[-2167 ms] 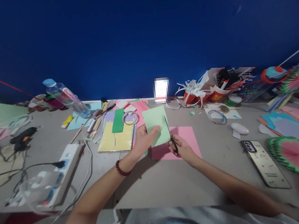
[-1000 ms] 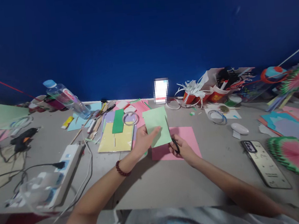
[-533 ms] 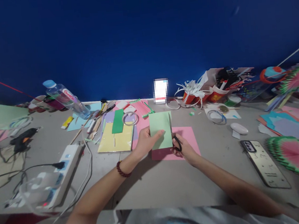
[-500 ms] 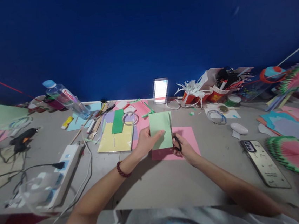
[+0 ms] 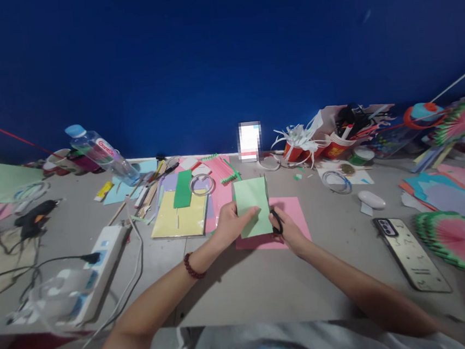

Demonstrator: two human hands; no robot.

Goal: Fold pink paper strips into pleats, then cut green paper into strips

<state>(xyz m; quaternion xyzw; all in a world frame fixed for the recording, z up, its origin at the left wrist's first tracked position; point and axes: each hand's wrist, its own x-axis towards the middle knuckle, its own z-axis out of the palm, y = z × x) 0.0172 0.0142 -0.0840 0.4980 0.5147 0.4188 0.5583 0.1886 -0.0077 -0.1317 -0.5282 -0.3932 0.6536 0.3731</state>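
My left hand (image 5: 234, 223) pinches a light green sheet of paper (image 5: 251, 194) by its left side, thumb lying across the front. The sheet is held up over a pink sheet of paper (image 5: 292, 218) lying on the table. At the green sheet's right edge, my right hand (image 5: 287, 228) is closed around the black handles of a pair of scissors (image 5: 277, 222). The blades are mostly hidden behind the green paper, so how far they are apart cannot be seen.
Left of my hands lie a yellow paper pack (image 5: 179, 218), a green strip (image 5: 182, 189) and a tape roll (image 5: 201, 184). A power strip (image 5: 102, 275) with cables sits further left. To the right are a phone (image 5: 413, 256) and a folded paper fan (image 5: 453, 241). Red cups (image 5: 337, 149) stand behind.
My left hand and the green paper have shifted slightly right and toward me. The scissors now sit a little further up along the paper's right edge relative to the sheet.
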